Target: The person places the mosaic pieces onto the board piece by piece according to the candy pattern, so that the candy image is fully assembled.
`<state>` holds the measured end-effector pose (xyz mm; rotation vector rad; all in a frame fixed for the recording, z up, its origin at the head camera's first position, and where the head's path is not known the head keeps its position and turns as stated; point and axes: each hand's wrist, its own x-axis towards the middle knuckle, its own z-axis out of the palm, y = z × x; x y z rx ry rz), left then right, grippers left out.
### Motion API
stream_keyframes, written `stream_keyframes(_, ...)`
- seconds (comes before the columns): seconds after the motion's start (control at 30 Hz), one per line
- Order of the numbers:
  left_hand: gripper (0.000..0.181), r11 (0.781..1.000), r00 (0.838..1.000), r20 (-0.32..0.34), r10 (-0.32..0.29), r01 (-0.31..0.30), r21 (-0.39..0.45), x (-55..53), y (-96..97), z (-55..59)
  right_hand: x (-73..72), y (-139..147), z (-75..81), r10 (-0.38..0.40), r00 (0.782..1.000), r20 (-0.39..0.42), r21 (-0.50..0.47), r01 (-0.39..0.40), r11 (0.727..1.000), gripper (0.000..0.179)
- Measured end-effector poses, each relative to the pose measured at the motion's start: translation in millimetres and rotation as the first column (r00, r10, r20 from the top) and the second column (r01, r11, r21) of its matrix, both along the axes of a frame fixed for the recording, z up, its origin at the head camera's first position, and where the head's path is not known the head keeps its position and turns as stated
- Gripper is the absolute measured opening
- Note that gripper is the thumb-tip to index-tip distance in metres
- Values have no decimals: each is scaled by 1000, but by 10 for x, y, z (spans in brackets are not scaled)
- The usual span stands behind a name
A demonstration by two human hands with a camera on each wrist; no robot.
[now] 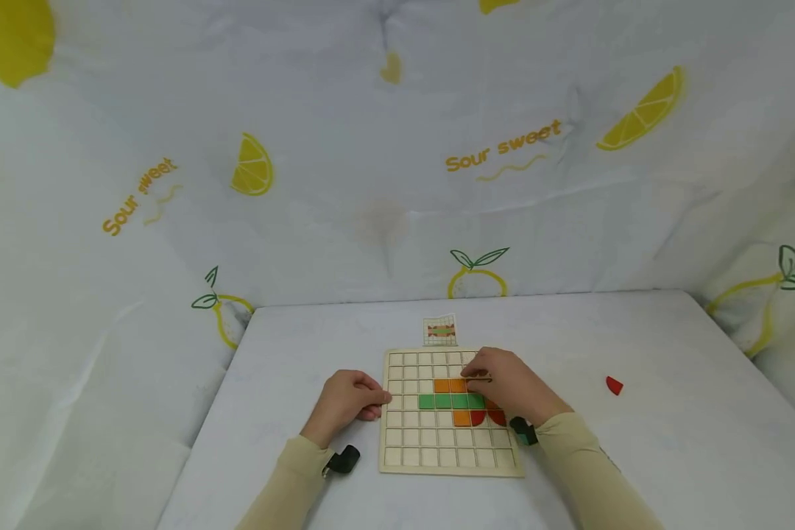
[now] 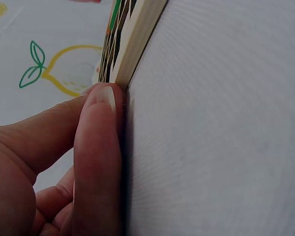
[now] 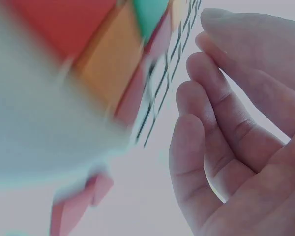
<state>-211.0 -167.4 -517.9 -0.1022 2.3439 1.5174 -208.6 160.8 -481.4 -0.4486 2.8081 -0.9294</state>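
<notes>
A pale wooden grid board (image 1: pixel 411 438) lies flat, with orange tiles (image 1: pixel 442 386), a row of green tiles (image 1: pixel 443 401) and red rounded pieces (image 1: pixel 477 418) set in it. My left hand (image 1: pixel 347 401) is at its left side. In the left wrist view, the thumb (image 2: pixel 96 147) and forefinger pinch the board's edge. My right hand (image 1: pixel 506 379) reaches over the right half, fingertips close above the upper orange tiles and hiding some squares. Loosely bent fingers (image 3: pixel 187 152) show in the right wrist view, with no piece visible between them.
A small pattern card (image 1: pixel 441 330) lies behind the board, printed with a grid and a coloured shape. One loose red piece (image 1: pixel 614 385) rests on the white tabletop (image 1: pixel 689 442) to the right. White cloth (image 1: pixel 331 243) with lemon prints hangs behind the table.
</notes>
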Motion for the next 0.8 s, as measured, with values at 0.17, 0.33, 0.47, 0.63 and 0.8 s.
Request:
stream_keyframes(0.17,26,1000,1000,2,4,-4,-7,19,0,25,183,346,107,-70,998,6,45,70,997,10)
stream_keyframes(0.33,26,1000,1000,2,-2,2,-7,30,13,32,427,671,144,-124,991,50,80,120,990,10)
stream_keyframes(0.47,27,1000,1000,-3,0,0,-10,28,12,23,614,874,153,-164,982,93,103,155,983,10)
stream_keyframes(0.63,28,1000,1000,-13,-1,1,-8,24,6,25,798,1027,135,-181,978,107,136,166,977,16)
stream_keyframes(0.8,27,1000,1000,-12,-1,1,0,26,2,26,895,1069,62,-181,973,145,150,159,976,22)
